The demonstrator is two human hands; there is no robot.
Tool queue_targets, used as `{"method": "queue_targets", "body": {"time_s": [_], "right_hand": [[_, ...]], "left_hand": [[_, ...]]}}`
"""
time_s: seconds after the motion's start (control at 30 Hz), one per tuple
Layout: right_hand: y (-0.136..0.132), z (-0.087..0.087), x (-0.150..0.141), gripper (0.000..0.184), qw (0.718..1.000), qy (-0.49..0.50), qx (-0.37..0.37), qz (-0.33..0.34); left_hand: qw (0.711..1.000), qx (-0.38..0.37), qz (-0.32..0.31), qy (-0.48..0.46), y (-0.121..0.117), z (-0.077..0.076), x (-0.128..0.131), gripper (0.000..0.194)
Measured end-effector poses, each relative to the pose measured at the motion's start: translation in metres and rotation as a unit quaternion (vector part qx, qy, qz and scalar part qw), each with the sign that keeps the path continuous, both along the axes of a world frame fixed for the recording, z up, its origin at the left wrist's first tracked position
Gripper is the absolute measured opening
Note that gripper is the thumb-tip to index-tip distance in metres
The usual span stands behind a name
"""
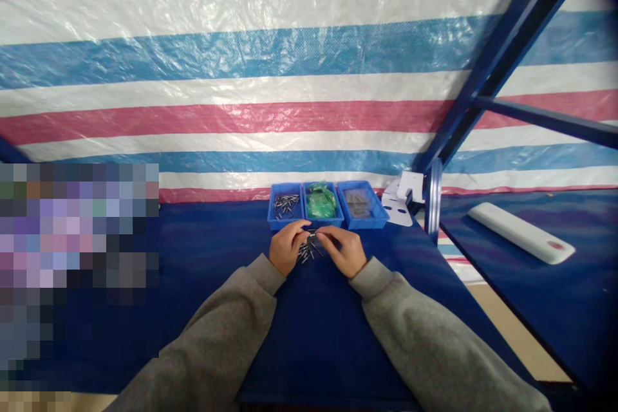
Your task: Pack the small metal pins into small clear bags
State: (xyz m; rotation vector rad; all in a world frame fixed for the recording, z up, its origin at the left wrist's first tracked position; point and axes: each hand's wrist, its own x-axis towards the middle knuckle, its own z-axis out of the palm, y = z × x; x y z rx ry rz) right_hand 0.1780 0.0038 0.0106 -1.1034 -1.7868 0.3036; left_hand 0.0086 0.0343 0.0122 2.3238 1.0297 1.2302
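Observation:
My left hand (284, 248) and my right hand (348, 253) meet over the blue tabletop, fingertips pinched close together. Between them is a small, thin metal rod (311, 234), gripped from both sides; it is too small to tell if it is a screw or a drill bit. Under and between the hands lies a loose pile of similar slim metal rods (309, 252), partly hidden by my left fingers. Just beyond stand three blue trays: the left tray (286, 223) with more such metal rods, the middle tray (324, 223) with green plastic bags, the right tray (374, 220) with clear plastic bags.
White cut cards (398, 211) lie right of the trays, by a blue metal post (433, 203). A long white case (521, 232) rests on another blue table beyond a gap. Striped plastic sheeting (290, 90) hangs behind. The left side is blurred out.

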Motion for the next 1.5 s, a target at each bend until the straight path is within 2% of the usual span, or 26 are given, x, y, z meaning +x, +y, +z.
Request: {"method": "queue_targets", "body": {"time_s": [0.17,0.43,0.53,0.67,0.77,0.87,1.0,1.03,1.1,1.13,1.3,1.5], "right_hand": [[-0.001,-0.003,-0.002,0.018,0.999,-0.004,-0.014,0.030],[0.001,-0.003,0.000,0.023,1.000,-0.019,-0.008,0.015],[0.001,-0.004,0.000,0.026,0.999,-0.034,-0.012,0.021],[0.001,-0.004,0.001,0.031,0.999,-0.039,-0.016,0.021],[0.001,-0.004,0.001,0.032,0.999,-0.041,-0.013,0.017],[0.002,-0.004,0.001,0.032,0.999,-0.046,-0.011,0.007],[0.005,-0.007,0.002,0.031,0.998,-0.054,-0.010,-0.018],[0.006,-0.008,0.003,0.030,0.998,-0.060,-0.013,-0.027],[0.008,-0.011,0.005,0.030,0.996,-0.077,-0.019,-0.048],[0.010,-0.013,0.006,0.029,0.994,-0.087,-0.023,-0.059],[0.018,-0.023,0.012,0.022,0.976,-0.168,-0.071,-0.118],[0.021,-0.023,0.009,0.025,0.944,-0.269,-0.138,-0.134]], "left_hand": [[1.000,-0.011,0.001,-0.013,-0.003,0.000,0.001,0.022],[0.999,0.002,-0.012,-0.041,0.000,0.005,0.000,0.016],[0.999,-0.002,0.008,-0.047,0.001,0.003,0.000,0.018],[0.998,0.037,0.038,-0.026,-0.001,0.001,-0.001,0.024],[0.992,0.101,0.068,-0.032,0.005,0.011,-0.004,0.024],[0.979,0.159,0.118,-0.041,0.020,0.031,-0.009,0.020],[0.973,0.159,0.159,0.055,0.043,0.053,-0.013,0.012],[0.971,0.151,0.169,0.077,0.045,0.055,-0.014,0.022],[0.970,0.132,0.179,0.102,0.045,0.053,-0.014,0.041],[0.971,0.123,0.178,0.105,0.042,0.049,-0.014,0.045],[0.981,0.113,0.152,0.051,0.015,0.022,-0.009,0.025],[0.994,0.097,0.024,0.042,0.005,0.004,-0.001,0.023]]}}
